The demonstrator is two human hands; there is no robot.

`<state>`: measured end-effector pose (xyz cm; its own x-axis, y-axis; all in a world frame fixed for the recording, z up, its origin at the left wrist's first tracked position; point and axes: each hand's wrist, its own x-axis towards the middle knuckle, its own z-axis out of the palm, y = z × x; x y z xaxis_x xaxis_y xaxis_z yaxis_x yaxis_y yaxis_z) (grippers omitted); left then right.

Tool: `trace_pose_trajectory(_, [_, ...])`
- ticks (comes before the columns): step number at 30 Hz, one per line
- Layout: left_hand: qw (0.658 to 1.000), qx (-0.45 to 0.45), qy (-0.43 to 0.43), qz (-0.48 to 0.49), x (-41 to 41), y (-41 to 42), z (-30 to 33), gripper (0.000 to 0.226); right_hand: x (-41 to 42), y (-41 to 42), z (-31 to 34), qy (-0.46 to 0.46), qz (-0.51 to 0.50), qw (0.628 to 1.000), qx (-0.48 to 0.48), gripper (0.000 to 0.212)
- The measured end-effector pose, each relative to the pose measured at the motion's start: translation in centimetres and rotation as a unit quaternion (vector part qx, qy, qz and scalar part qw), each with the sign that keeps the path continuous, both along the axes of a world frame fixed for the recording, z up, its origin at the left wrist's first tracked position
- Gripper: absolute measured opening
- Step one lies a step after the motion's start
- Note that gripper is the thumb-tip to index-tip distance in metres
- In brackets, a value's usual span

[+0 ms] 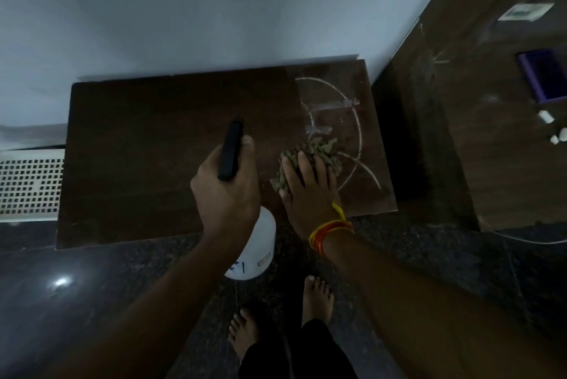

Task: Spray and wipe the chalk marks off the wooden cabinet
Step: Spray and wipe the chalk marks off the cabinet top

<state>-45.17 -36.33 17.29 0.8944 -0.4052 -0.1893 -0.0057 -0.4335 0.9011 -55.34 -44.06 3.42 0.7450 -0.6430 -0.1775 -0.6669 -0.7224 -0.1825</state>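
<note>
The dark wooden cabinet top (147,139) fills the middle of the view. White chalk marks (343,105), curved lines and smeared strokes, cover its right part. My left hand (225,191) grips a spray bottle by its neck; the black spray head (231,150) points away over the wood and the white bottle body (256,248) hangs below my hand. My right hand (308,187) presses flat on a greenish-brown chenille cloth (316,153) lying on the lower chalk lines.
A pale wall rises behind the cabinet. A taller wooden unit (497,133) stands at the right with a purple box (543,75) and small white pieces on it. A white perforated panel (29,185) sits at the left. My bare feet (316,297) stand on dark speckled floor.
</note>
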Motion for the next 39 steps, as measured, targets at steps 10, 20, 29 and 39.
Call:
trace_pose_trajectory(10, [1.000,0.003,0.012,0.015,-1.3,-0.4,-0.5,0.027,-3.1,1.6,0.9,0.042,-0.007,0.998,0.040,0.065])
trace_pose_trajectory(20, [0.999,-0.012,0.020,0.028,-0.5,-1.4,-1.8,0.029,0.2,-2.1,0.6,0.016,-0.022,1.000,0.005,0.062])
trace_pose_trajectory(29, [0.999,-0.010,0.020,0.028,-0.5,-2.3,-1.2,0.033,-3.1,0.5,0.9,0.031,-0.038,0.998,0.040,0.065])
trace_pose_trajectory(39, [1.000,-0.009,0.010,0.025,-0.5,-3.0,-2.0,0.032,-0.4,-2.2,0.9,0.020,-0.036,0.999,0.026,0.063])
